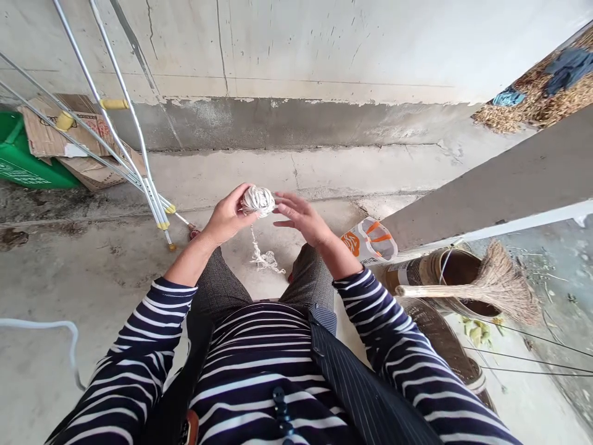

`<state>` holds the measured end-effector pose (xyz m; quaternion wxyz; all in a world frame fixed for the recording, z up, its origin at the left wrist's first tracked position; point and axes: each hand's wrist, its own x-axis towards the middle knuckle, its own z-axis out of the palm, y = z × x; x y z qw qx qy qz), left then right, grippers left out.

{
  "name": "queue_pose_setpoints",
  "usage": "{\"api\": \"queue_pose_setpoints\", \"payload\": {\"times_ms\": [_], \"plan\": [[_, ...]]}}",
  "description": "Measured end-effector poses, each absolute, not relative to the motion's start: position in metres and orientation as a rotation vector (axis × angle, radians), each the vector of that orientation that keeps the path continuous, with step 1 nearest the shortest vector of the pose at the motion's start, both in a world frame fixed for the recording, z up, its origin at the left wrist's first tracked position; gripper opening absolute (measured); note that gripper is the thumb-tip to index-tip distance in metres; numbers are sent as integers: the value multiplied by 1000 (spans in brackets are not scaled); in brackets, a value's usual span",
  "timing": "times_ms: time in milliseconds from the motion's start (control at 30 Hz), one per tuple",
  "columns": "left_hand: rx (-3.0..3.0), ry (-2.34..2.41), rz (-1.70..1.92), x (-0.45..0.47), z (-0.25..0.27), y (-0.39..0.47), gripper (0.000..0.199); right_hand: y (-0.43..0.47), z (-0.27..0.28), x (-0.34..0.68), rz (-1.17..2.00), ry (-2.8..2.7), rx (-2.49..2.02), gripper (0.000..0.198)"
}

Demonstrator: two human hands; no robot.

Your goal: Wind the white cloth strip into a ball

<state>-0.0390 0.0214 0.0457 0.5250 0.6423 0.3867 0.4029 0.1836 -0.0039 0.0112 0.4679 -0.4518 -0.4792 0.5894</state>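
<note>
A ball of white cord [258, 201] sits in the grip of my left hand [230, 213], thumb below it and fingers over its top. My right hand [303, 216] is just to the right of the ball, fingers apart and pointing at it; whether a fingertip touches the cord I cannot tell. A strand drops from the ball to a loose tangle of the same cord [265, 261] between my knees.
Metal crutches [139, 167] lean at the left, by cardboard [88, 133] and a green bin [28, 151]. To the right are a white and orange bag [370, 241], a bucket [424, 269] and a straw broom [503, 284] lying across it. A cracked wall [296, 49] stands ahead.
</note>
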Motion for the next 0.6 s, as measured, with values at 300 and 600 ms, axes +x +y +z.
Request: {"api": "queue_pose_setpoints", "payload": {"times_ms": [300,600], "plan": [[1718,909,843,-40,48,16,68,2,46,176,1842,-1054,-895,59],[1506,870,831,-41,30,18,73,5,37,182,1795,-835,-1058,47]]}}
